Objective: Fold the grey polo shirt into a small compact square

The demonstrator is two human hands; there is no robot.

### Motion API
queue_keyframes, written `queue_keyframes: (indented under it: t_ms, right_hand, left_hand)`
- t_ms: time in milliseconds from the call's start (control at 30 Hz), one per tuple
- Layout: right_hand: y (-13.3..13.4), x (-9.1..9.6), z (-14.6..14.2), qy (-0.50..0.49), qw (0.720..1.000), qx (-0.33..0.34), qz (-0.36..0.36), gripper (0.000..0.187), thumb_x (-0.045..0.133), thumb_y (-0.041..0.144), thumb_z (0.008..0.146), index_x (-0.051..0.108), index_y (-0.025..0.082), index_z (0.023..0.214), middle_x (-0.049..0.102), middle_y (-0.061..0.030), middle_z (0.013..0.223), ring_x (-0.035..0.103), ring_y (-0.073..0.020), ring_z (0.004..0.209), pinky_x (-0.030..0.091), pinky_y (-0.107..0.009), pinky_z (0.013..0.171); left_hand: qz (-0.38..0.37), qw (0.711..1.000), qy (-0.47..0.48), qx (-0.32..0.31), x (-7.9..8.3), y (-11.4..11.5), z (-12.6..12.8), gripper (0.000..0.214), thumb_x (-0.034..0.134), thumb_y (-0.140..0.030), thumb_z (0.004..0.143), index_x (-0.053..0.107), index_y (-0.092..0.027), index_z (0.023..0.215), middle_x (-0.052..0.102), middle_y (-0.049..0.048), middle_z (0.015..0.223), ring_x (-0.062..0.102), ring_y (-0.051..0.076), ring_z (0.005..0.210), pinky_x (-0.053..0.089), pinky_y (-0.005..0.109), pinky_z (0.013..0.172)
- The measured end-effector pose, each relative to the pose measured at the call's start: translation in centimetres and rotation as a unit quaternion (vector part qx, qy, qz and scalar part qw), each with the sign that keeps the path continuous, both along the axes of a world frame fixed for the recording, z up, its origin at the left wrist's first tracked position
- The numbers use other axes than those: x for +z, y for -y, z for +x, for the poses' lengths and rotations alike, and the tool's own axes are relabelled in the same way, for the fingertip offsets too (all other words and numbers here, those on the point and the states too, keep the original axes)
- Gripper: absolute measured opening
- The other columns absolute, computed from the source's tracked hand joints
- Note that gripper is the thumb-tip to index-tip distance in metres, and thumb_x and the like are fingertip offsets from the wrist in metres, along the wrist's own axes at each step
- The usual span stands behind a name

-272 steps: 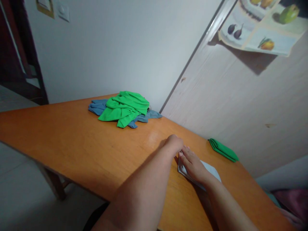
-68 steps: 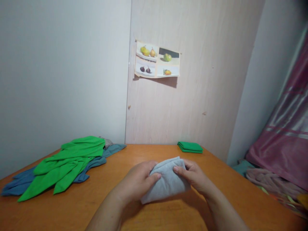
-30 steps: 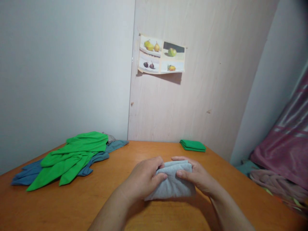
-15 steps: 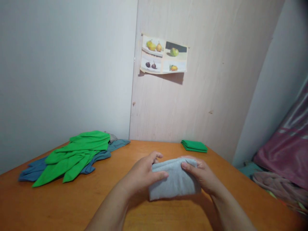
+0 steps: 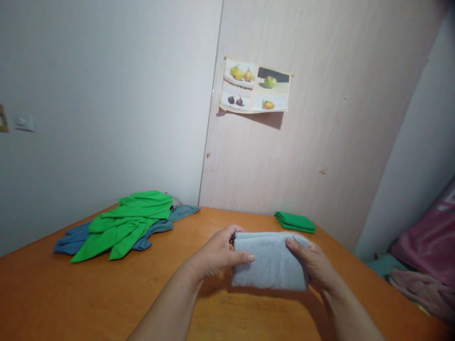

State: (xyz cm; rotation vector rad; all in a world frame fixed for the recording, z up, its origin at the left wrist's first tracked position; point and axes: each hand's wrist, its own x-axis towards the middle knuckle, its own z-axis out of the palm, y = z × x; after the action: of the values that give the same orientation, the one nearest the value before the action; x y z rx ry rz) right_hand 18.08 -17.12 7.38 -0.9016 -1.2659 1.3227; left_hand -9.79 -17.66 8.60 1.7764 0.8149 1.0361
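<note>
A grey folded cloth (image 5: 270, 265), shaped into a flat rectangle, is held up just above the wooden table (image 5: 117, 298). My left hand (image 5: 223, 253) grips its left end, thumb lying across the front face and fingers behind. At the right end my right hand (image 5: 313, 260) pinches the upper corner, thumb in front; its other fingers are hidden behind the cloth. Past my right hand, a green folded cloth (image 5: 295, 222) lies near the table's back right edge.
Toward the back left lies a loose heap: a bright green garment (image 5: 131, 225) over blue cloth (image 5: 76, 237), with a striped piece (image 5: 174, 201) behind. Walls rise behind the table, one carrying a fruit picture sheet (image 5: 255, 87). Pink fabric (image 5: 426, 251) is beyond the right edge.
The view has turned left and tilted, so things sit further right in the picture. Both hands still hold the grey cloth, which is now more level, its front face flatter.
</note>
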Motion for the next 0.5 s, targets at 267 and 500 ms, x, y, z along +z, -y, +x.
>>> queue_keyframes:
  t_ms: [267, 500]
  right_hand:
    - [-0.2, -0.2, -0.6, -0.009, 0.999, 0.005, -0.033, 0.039, 0.077, 0.05, 0.076, 0.07, 0.017, 0.094, 0.073, -0.0066, 0.077, 0.064, -0.0182, 0.062, 0.05, -0.029, 0.06]
    - [-0.6, -0.7, -1.2, -0.008, 0.999, 0.026, -0.019, 0.035, 0.072, 0.051, 0.081, 0.068, 0.016, 0.087, 0.068, -0.0033, 0.072, 0.06, -0.0148, 0.062, 0.046, -0.026, 0.06]
  left_hand:
    - [-0.042, 0.996, 0.079, 0.002, -0.2, -0.2, 0.6, 0.044, 0.076, -0.051, 0.076, 0.05, -0.019, 0.092, 0.049, -0.0032, 0.076, 0.048, 0.012, 0.067, 0.034, 0.021, 0.057]
    - [-0.075, 0.987, 0.13, 0.049, -0.6, -0.5, 0.9, 0.044, 0.075, -0.054, 0.076, 0.048, -0.02, 0.087, 0.051, -0.0041, 0.073, 0.048, 0.011, 0.063, 0.034, 0.021, 0.056]
